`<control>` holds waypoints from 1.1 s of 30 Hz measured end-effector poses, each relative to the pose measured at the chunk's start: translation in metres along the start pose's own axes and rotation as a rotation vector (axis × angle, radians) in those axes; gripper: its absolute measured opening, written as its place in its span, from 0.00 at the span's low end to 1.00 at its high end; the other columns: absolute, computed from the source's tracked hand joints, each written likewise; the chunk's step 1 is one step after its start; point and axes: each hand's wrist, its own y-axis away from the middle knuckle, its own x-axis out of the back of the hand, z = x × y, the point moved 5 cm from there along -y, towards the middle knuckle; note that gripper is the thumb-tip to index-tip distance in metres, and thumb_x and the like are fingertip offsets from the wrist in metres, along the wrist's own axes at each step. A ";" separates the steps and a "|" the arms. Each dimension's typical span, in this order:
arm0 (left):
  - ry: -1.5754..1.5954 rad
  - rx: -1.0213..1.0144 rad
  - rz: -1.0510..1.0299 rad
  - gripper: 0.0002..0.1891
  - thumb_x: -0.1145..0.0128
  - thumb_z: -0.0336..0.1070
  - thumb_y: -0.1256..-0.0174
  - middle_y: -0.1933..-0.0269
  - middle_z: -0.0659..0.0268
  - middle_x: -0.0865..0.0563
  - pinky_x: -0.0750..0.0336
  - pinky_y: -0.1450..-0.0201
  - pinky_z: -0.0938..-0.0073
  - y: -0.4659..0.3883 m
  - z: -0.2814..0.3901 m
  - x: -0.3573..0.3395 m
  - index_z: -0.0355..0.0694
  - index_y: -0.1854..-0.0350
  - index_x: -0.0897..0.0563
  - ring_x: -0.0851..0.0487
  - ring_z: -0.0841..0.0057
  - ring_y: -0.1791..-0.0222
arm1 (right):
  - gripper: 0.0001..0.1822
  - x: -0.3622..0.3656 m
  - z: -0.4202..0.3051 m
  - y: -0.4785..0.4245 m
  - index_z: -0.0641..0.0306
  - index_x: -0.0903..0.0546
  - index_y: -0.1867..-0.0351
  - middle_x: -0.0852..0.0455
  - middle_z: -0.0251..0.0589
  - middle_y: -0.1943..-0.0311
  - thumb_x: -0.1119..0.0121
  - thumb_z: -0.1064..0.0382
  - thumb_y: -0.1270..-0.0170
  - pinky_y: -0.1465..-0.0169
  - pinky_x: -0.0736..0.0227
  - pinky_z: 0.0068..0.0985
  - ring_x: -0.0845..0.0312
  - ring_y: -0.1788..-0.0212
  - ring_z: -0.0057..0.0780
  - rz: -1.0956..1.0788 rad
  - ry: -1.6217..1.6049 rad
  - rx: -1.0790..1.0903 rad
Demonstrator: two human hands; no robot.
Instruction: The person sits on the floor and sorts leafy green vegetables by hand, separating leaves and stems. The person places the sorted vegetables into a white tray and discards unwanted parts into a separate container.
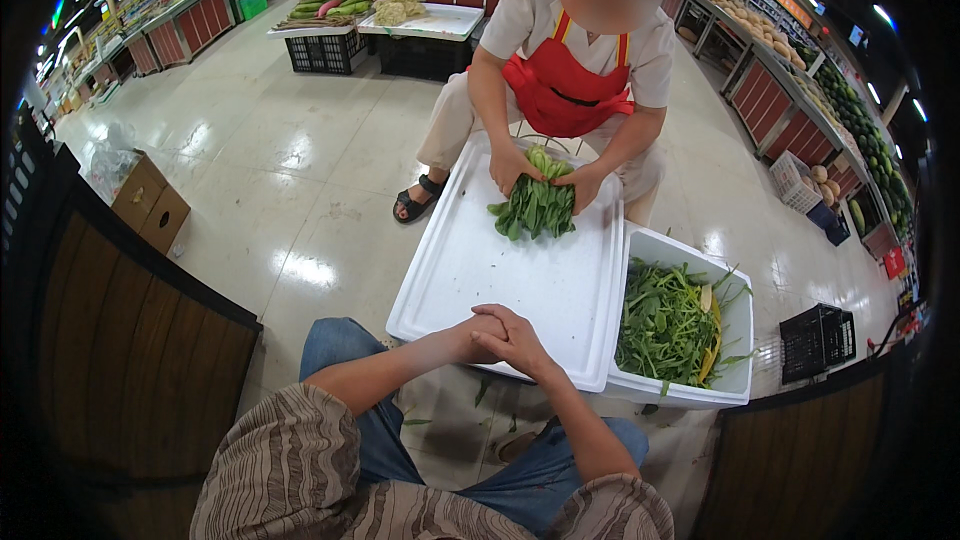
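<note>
My left hand and my right hand are clasped over the near edge of a white foam lid, with no object visible in them. The right hand laps over the left and hides part of its fingers. At the far end of the lid, a co-worker's two hands hold a bunch of leafy greens, pale stems towards the co-worker and leaves towards me. Small dark bits of leaf lie scattered on the lid's white surface.
To the lid's right, a white foam box holds loose green leaves and stems. The seated co-worker wears a red apron. A cardboard box stands left, a black crate right. Wood-panelled stands flank me. Leaf scraps lie on the floor.
</note>
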 end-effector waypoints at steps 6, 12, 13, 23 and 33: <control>0.001 0.019 -0.029 0.06 0.48 0.29 0.51 0.67 0.57 0.18 0.26 0.61 0.64 0.000 0.006 0.004 0.38 0.70 0.21 0.20 0.60 0.64 | 0.26 -0.001 0.004 0.000 0.63 0.25 0.48 0.21 0.49 0.50 0.40 0.50 0.44 0.42 0.34 0.29 0.26 0.46 0.41 0.003 0.004 -0.007; 0.002 0.076 -0.083 0.06 0.48 0.29 0.50 0.66 0.58 0.18 0.27 0.59 0.64 0.002 0.000 0.003 0.39 0.70 0.21 0.20 0.61 0.63 | 0.23 -0.001 0.001 -0.002 0.63 0.25 0.48 0.21 0.47 0.50 0.42 0.53 0.42 0.41 0.35 0.28 0.26 0.46 0.39 0.007 -0.005 -0.006; -0.002 0.096 -0.103 0.05 0.48 0.29 0.50 0.66 0.57 0.18 0.27 0.59 0.64 0.000 -0.001 0.002 0.39 0.70 0.21 0.20 0.61 0.63 | 0.23 0.000 0.000 -0.002 0.63 0.25 0.48 0.20 0.47 0.51 0.43 0.54 0.42 0.41 0.35 0.28 0.26 0.46 0.38 0.012 -0.002 -0.007; -0.419 -0.095 0.031 0.06 0.47 0.29 0.50 0.72 0.59 0.19 0.25 0.68 0.64 -0.012 0.022 0.017 0.36 0.69 0.23 0.20 0.62 0.72 | 0.18 0.011 0.005 -0.003 0.66 0.27 0.47 0.18 0.44 0.57 0.56 0.58 0.31 0.48 0.30 0.24 0.22 0.55 0.32 0.219 -0.250 -0.050; -0.406 -0.079 0.066 0.04 0.46 0.29 0.53 0.72 0.63 0.21 0.26 0.78 0.68 -0.010 0.033 0.021 0.38 0.73 0.25 0.20 0.68 0.75 | 0.12 0.025 0.016 -0.001 0.68 0.20 0.60 0.17 0.37 0.71 0.53 0.63 0.31 0.60 0.25 0.18 0.23 0.69 0.20 0.410 -0.430 -0.110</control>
